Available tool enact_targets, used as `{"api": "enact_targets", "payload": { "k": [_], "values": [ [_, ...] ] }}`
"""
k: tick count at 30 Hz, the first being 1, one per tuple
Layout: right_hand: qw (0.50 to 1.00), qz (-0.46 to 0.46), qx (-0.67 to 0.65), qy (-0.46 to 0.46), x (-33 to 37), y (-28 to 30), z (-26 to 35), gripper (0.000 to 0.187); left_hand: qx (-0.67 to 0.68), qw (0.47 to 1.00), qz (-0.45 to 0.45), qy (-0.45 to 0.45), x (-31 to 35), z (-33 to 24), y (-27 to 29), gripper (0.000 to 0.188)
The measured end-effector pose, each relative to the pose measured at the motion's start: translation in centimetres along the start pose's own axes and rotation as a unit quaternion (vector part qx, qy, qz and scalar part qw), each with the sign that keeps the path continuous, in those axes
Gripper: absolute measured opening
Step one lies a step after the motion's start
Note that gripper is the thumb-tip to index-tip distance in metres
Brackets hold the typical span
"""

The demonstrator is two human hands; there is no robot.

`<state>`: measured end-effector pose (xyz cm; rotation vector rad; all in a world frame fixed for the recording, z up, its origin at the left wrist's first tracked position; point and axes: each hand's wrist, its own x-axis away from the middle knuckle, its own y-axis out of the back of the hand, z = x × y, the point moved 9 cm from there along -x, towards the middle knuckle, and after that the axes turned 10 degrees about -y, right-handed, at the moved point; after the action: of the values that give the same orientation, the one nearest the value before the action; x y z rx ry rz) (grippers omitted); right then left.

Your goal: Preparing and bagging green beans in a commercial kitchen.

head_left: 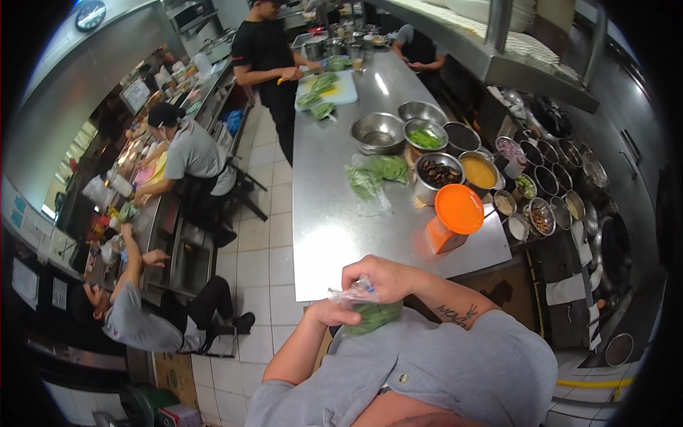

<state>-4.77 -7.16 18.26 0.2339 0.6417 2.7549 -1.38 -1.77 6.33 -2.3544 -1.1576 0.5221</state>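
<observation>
Close to my body, at the near edge of the steel table [320, 249], I hold a clear plastic bag of green vegetables [375, 319]. My left hand [334, 313] is closed on the side of the bag by its neck. The fingers of my right hand [377, 276] are closed round the gathered top of the same bag. Ahead on the table lie more bags of cut greens [377, 176]. An orange kitchen scale [459, 210] with a round pan stands to the right of them.
Steel bowls [376, 132] and pots of dark pieces [437, 173] and yellow liquid [478, 172] stand beyond the scale. Several ingredient containers [526, 186] line the right. A co-worker [267, 67] holds a knife at a white cutting board [338, 92]. Other people work on the left.
</observation>
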Motion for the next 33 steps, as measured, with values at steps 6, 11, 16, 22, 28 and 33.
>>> {"api": "enact_targets", "payload": {
  "k": [6,11,16,22,28,33],
  "values": [
    [0.982,-0.064,-0.141,0.107,0.9,2.5,7.6,0.019,-0.062,0.994,0.088,-0.020,-2.6,-7.2,-5.5,0.057],
    [0.965,-0.123,-0.192,0.131,1.8,4.2,7.8,0.035,-0.082,0.982,0.134,-0.102,-1.0,-12.1,-10.3,0.038],
    [0.798,-0.127,-0.589,-0.003,1.2,-1.3,-4.9,0.067,-0.289,0.862,-0.158,-0.386,3.0,-17.4,-2.9,0.032],
    [0.721,-0.118,-0.673,-0.117,-1.9,-7.4,-6.6,0.051,-0.543,0.673,-0.189,-0.464,2.5,-13.4,-1.0,0.010],
    [0.920,-0.093,-0.303,-0.230,0.1,-9.1,-8.0,0.068,-0.561,0.730,-0.253,-0.297,2.8,-9.4,3.1,0.029],
    [0.975,-0.035,-0.030,-0.219,-1.2,-11.1,-6.2,0.044,-0.473,0.814,-0.293,-0.166,3.6,-7.1,1.3,0.044]
  ]
}}
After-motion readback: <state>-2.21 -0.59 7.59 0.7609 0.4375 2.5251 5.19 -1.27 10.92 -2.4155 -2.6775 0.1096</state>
